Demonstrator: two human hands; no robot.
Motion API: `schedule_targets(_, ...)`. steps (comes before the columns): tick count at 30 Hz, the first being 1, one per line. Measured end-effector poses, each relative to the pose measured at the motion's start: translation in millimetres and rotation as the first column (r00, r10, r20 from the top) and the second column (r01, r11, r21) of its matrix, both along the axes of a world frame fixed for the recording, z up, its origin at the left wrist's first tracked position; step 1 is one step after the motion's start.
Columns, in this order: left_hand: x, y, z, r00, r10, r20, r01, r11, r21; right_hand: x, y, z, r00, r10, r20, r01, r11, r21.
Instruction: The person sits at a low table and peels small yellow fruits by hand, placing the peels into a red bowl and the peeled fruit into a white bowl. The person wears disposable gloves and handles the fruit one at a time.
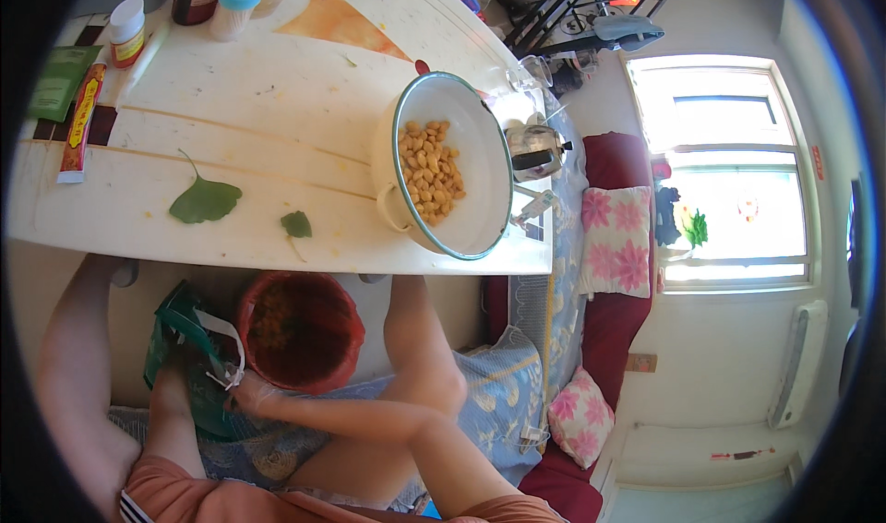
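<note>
Below the table edge, a green plastic bag (208,402) with white handles hangs between my knees. My right hand (252,393), in a clear thin glove, grips the bag's edge beside a white handle. My left forearm reaches into the bag's mouth; my left hand (178,352) is mostly hidden in shadow there. Right beside the bag stands a red bucket (349,329), with orange-brown pulpy matter (273,319) inside along its left wall. On the table, a white enamel basin (477,177) with a green rim holds many pale ginkgo nuts (430,170).
A ginkgo leaf (206,200) and a smaller leaf (297,224) lie on the white table (277,142). At its left are a tube box (83,123), a white-capped bottle (127,33) and a blue-lidded toothpick jar (238,7). A metal kettle (536,151) stands past the basin.
</note>
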State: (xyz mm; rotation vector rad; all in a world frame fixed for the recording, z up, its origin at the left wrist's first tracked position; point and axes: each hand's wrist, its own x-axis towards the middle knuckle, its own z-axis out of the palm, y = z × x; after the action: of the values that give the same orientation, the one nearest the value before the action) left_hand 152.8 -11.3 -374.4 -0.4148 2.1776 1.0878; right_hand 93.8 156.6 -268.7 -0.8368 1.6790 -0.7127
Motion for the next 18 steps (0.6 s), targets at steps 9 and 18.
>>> schedule_targets(9, 15, 11, -23, 0.998, 0.061, -0.010, -0.060, 0.997, 0.052, -26, -4, 12, 0.927, 0.326, -0.187, -0.317, 0.945, 0.074)
schedule_targets(18, 30, 21, -43, 0.905, 0.420, 0.069, -0.277, 0.458, 0.845, -56, -27, 70, 0.671, 0.649, -0.359, -0.609, 0.758, 0.232)
